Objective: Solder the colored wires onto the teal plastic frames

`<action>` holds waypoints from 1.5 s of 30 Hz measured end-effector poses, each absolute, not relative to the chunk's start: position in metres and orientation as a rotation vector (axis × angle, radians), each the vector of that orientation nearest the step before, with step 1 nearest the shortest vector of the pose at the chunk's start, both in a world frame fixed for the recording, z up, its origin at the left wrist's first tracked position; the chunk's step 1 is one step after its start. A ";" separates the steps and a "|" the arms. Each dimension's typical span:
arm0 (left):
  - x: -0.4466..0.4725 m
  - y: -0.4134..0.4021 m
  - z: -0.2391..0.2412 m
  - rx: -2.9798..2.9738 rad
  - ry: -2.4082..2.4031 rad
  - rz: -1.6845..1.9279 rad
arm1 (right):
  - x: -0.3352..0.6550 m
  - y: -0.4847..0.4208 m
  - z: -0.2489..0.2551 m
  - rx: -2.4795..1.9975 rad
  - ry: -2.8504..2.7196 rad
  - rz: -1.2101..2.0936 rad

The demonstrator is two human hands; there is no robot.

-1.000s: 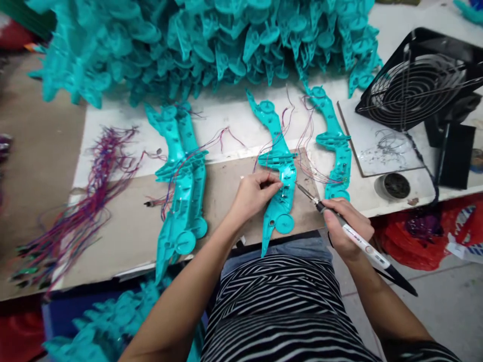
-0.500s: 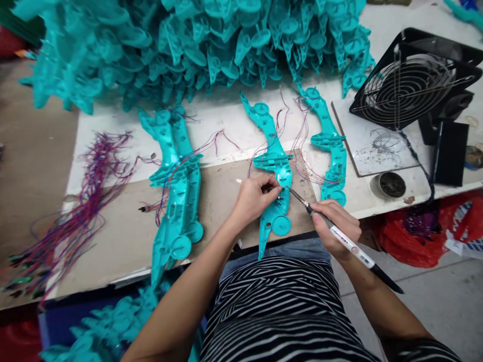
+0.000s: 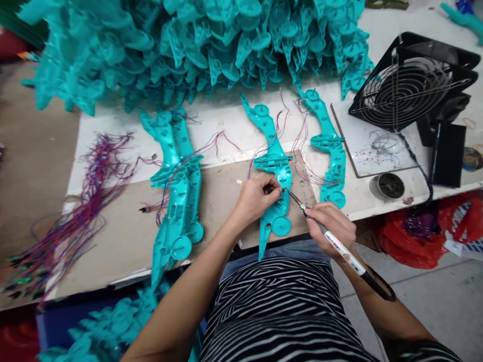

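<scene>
A long teal plastic shell (image 3: pixel 274 166) lies on the brown board (image 3: pixel 222 196) in front of me, thin red and blue wires trailing from its middle. My left hand (image 3: pixel 255 197) pinches a wire against the shell's middle, fingers closed. My right hand (image 3: pixel 331 226) grips a white and black soldering iron (image 3: pixel 341 249) like a pen. The iron's metal tip touches the shell right beside my left fingertips. A second teal shell (image 3: pixel 332 146) with wires lies just to the right.
Two more teal shells (image 3: pixel 177 186) lie side by side at left, next to a loose bundle of red and blue wires (image 3: pixel 75 211). A big heap of teal parts (image 3: pixel 188 45) fills the back. A black fan (image 3: pixel 411 85), a metal plate and a small round tin (image 3: pixel 387 186) stand at right.
My right hand has slid the soldering iron left, bringing its tip from beside the shell onto the spot held by my left fingers. The left hand stays put.
</scene>
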State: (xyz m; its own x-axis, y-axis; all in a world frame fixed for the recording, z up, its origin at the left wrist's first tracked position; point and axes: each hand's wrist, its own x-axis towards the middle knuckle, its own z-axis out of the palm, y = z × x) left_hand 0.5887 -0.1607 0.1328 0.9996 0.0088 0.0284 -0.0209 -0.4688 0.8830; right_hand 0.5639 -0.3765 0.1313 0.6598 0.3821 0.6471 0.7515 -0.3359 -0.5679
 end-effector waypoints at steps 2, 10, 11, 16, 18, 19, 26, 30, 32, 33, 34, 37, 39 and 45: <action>0.589 -0.161 0.133 2.068 -0.010 0.034 | 0.564 -0.376 0.130 -1.952 -0.883 -0.529; 0.589 -0.160 0.133 2.064 -0.010 0.012 | 0.562 -0.374 0.131 -1.943 -0.905 -0.577; 0.589 -0.160 0.134 2.058 -0.013 0.010 | 0.562 -0.374 0.131 -1.943 -0.897 -0.584; 0.590 -0.159 0.135 2.034 -0.021 -0.009 | 0.563 -0.375 0.131 -1.946 -0.919 -0.555; 0.591 -0.158 0.135 2.030 -0.029 -0.018 | 0.563 -0.375 0.131 -1.956 -0.903 -0.553; 0.591 -0.158 0.135 2.029 -0.035 -0.020 | 0.563 -0.375 0.131 -1.960 -0.892 -0.559; 0.592 -0.156 0.135 2.030 -0.072 -0.015 | 0.563 -0.377 0.131 -1.951 -0.930 -0.567; 0.592 -0.156 0.134 2.023 -0.068 -0.019 | 0.563 -0.379 0.132 -1.950 -0.891 -0.613; 0.593 -0.156 0.134 2.020 -0.075 -0.022 | 0.563 -0.379 0.132 -1.952 -0.886 -0.619; 0.593 -0.156 0.134 2.018 -0.075 -0.025 | 0.563 -0.379 0.132 -1.951 -0.885 -0.618; 0.593 -0.156 0.134 2.017 -0.073 -0.030 | 0.563 -0.379 0.132 -1.951 -0.884 -0.615; 0.593 -0.156 0.136 2.019 -0.063 -0.038 | 0.564 -0.378 0.132 -1.947 -0.885 -0.605; 0.593 -0.156 0.136 2.021 -0.063 -0.038 | 0.564 -0.378 0.132 -1.943 -0.892 -0.596; 0.594 -0.155 0.136 2.034 -0.056 -0.049 | 0.564 -0.377 0.133 -1.932 -0.882 -0.577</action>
State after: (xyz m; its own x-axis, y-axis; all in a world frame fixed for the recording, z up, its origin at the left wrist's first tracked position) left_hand 0.5935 -0.1555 0.1355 0.9981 -0.0614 -0.0106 -0.0180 -0.4467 0.8945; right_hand 0.5636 -0.3765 0.1329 0.6352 0.3474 0.6898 0.7712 -0.3340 -0.5419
